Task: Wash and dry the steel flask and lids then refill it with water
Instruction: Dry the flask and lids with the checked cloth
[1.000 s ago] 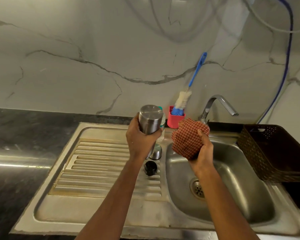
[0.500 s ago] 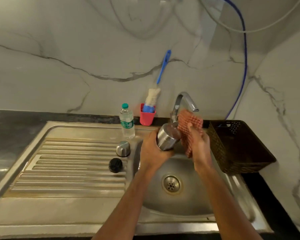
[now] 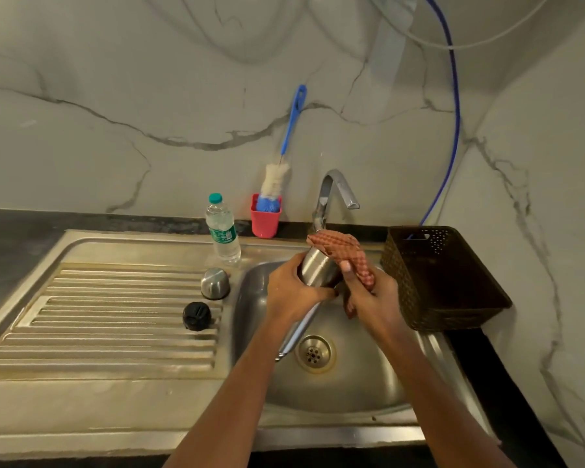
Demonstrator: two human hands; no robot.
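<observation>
Head view: above the sink basin [image 3: 352,383], the left hand [image 3: 294,292] is wrapped round the tilted steel flask [image 3: 318,273] while the right hand [image 3: 374,298] clutches the checked cloth [image 3: 345,248] against it. The flask looks rigid, probably slick and light, so a mid-body hold suits. The steel lid [image 3: 215,283] and black lid [image 3: 197,315] sit left of the basin.

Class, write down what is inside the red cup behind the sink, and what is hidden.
A brush stands in the cup: white bristles above a blue tuft, blue handle leaning toward the wall. The cup's side hides the brush's tip and the cup's bottom.
</observation>
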